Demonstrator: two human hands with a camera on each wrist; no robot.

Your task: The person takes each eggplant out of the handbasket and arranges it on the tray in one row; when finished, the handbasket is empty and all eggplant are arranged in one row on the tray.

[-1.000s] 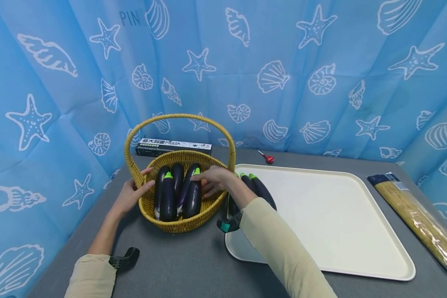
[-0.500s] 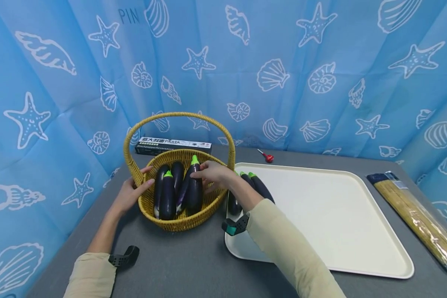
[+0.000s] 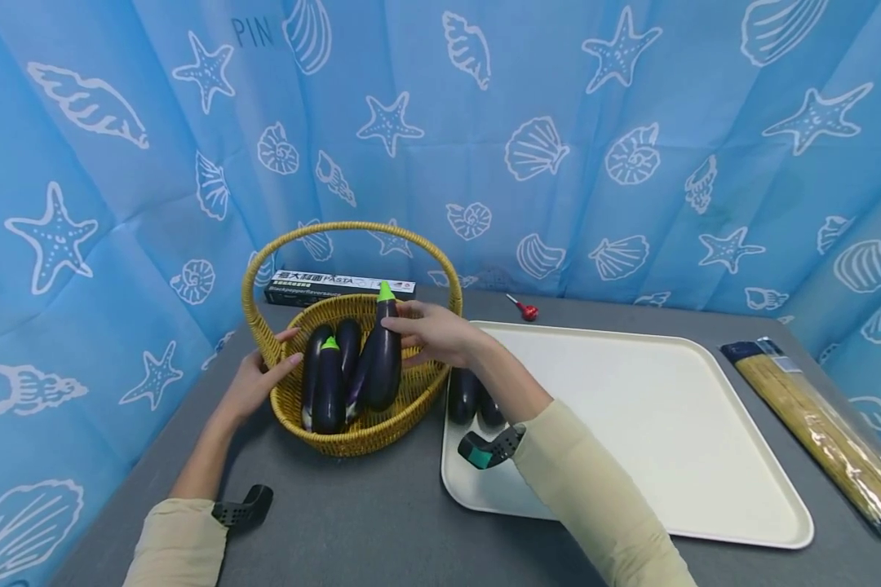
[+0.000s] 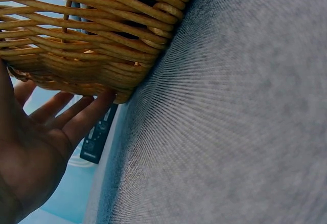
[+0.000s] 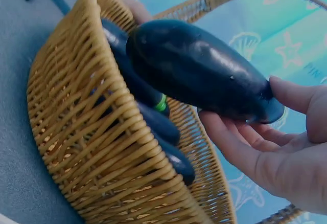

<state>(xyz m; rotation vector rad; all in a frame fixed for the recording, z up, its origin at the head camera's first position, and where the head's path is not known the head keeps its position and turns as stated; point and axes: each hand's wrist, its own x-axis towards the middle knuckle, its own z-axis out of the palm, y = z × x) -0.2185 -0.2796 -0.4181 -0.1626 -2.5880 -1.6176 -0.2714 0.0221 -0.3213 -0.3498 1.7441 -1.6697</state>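
A yellow wicker basket [image 3: 360, 444] with a tall hoop handle stands on the grey table, several dark purple eggplants [image 3: 329, 391] inside it. My right hand [image 3: 440, 334] pinches one eggplant [image 3: 383, 367] near its green stem end, thumb on one side and fingers on the other. In the right wrist view this held eggplant [image 5: 194, 70] is raised above the others, its blunt end over the basket's rim. My left hand [image 3: 260, 383] holds the basket's left side at the handle base; in the left wrist view its fingertips [image 4: 104, 101] touch the woven wall.
Right of the basket lies a cream tray [image 3: 631, 424], with eggplants [image 3: 464, 395] at its left edge, partly hidden by my right arm. Behind stand a black pasta box [image 3: 286, 292] and a red lollipop [image 3: 529, 311]. A pack of dry noodles [image 3: 815, 424] lies far right.
My right hand has taken hold of an eggplant at the basket's right side and lifted it upward, its stem now above the basket's back rim. The left hand has stayed on the basket.
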